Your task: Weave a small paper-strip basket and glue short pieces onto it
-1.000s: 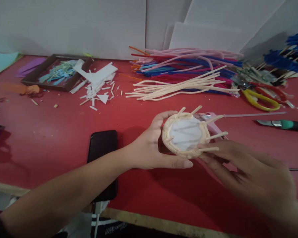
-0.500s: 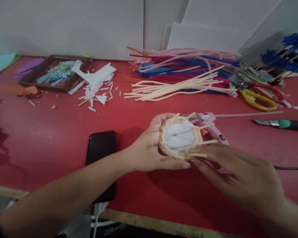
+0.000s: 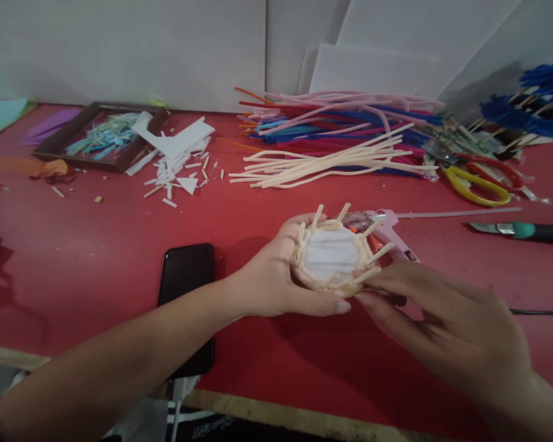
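Observation:
A small round basket (image 3: 332, 255), woven from cream pipe cleaners around a white base, has several stem ends sticking out of its rim. My left hand (image 3: 276, 276) is wrapped round its left side, thumb along the near edge. At the lower right edge, my right hand (image 3: 442, 319) pinches the rim near one stem; its fingertips are partly hidden. Just behind the basket lies a pink glue gun (image 3: 389, 230), partly covered by it and my right hand. Loose cream pipe cleaners (image 3: 327, 164) lie farther back.
A black phone (image 3: 188, 276) lies left of the basket. Behind are white scraps (image 3: 177, 153), a brown tray (image 3: 80, 161) and coloured pipe cleaners (image 3: 332, 116). Yellow-handled scissors (image 3: 474, 187), a cutter knife (image 3: 525, 230) and blue fuzzy pieces (image 3: 525, 116) are at the right.
The basket has turned and tilted slightly, so its stem ends point more upward. My hands keep their hold on it with only a slight shift.

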Motion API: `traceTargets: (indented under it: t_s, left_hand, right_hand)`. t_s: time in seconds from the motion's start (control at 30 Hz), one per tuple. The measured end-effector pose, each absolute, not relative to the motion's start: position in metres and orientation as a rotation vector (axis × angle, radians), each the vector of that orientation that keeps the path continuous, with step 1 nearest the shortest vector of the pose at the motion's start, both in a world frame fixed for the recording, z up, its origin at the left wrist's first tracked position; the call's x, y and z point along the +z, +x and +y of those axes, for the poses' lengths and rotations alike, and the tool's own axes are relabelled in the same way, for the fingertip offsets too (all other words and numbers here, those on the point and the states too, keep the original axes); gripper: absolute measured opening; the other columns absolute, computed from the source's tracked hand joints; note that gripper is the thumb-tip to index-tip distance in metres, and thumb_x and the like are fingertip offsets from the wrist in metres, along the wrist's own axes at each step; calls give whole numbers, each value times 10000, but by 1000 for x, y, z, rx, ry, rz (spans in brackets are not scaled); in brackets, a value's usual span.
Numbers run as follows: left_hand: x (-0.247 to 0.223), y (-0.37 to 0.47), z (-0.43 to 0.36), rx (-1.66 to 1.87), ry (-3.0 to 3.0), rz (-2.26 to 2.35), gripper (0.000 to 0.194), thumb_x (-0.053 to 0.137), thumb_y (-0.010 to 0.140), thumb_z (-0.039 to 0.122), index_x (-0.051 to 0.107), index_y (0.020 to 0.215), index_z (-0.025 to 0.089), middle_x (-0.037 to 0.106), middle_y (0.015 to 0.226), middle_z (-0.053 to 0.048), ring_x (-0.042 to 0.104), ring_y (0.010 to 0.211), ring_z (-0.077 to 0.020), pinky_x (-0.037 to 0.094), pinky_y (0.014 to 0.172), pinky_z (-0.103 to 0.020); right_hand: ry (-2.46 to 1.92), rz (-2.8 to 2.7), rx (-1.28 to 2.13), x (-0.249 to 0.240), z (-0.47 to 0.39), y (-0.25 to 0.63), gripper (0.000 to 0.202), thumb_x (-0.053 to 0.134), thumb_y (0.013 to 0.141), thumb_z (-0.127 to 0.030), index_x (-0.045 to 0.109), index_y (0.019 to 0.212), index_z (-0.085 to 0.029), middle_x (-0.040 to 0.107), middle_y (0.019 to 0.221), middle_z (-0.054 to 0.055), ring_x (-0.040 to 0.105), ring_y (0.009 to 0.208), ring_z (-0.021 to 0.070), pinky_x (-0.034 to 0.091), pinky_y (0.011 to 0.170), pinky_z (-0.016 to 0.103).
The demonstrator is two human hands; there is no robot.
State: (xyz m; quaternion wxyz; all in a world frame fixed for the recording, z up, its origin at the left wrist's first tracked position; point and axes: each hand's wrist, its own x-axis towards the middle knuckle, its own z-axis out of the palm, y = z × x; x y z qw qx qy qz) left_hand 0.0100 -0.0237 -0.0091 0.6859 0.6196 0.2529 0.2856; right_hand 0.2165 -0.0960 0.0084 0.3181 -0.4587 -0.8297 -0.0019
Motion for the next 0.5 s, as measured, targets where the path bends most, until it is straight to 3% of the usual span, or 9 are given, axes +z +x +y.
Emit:
traceTargets:
  t_s: [0.13, 0.3, 0.5]
  left_hand:
    - [-9, 12, -25, 629, 1288, 581, 1065, 890, 611, 303, 293, 1486, 196, 554, 1428, -195, 516, 1383, -350, 421, 1147, -507]
    - [-9, 10, -22, 653, 1383, 619, 1067, 896, 602, 333, 311, 1484, 198, 465, 1498, -206, 476, 1411, -354, 346, 1199, -504]
    - [-14, 10, -19, 643, 1381, 596, 1050, 875, 615, 313, 301, 1491, 241, 496, 1474, -181, 495, 1393, -354, 401, 1153, -510]
  right_hand:
    - [-1226, -2139, 54, 8, -96, 216, 95, 589, 969, -229, 675, 935, -252, 779, 824, 12, 738, 661, 146, 629, 650, 256]
    - [-1195, -2144, 98, 6, -97, 212, 95, 592, 959, -198, 673, 961, -248, 788, 836, 15, 750, 702, 147, 627, 648, 242]
    - [-1194, -2140, 80, 9, -97, 210, 121, 597, 948, -194, 692, 944, -268, 792, 819, 0, 748, 675, 155, 620, 614, 251]
